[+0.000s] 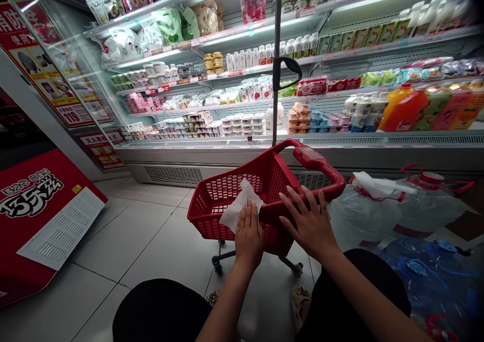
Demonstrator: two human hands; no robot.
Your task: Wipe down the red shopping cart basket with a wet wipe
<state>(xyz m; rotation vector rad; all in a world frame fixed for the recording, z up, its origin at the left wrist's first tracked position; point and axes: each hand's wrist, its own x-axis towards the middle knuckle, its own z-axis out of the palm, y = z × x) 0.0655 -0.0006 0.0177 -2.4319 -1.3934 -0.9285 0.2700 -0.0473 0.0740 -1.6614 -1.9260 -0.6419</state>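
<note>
A small red shopping cart [227, 191] on wheels stands on the tiled floor in front of me. My left hand [248, 233] presses a white wipe [239, 206] flat against the cart's near rim, fingers held together over the cloth. My right hand [308, 221] rests on the rim beside it with its fingers spread, steadying the basket. The cart's red handle [321, 165] rises behind my right hand. My knees in black show at the bottom.
A chilled display [302, 140] full of dairy and drinks runs along the back. A grey pole [277, 55] stands behind the cart. Large water bottles [397, 211] lie at the right, one with a white cloth on it. A red cabinet [41, 216] is at the left.
</note>
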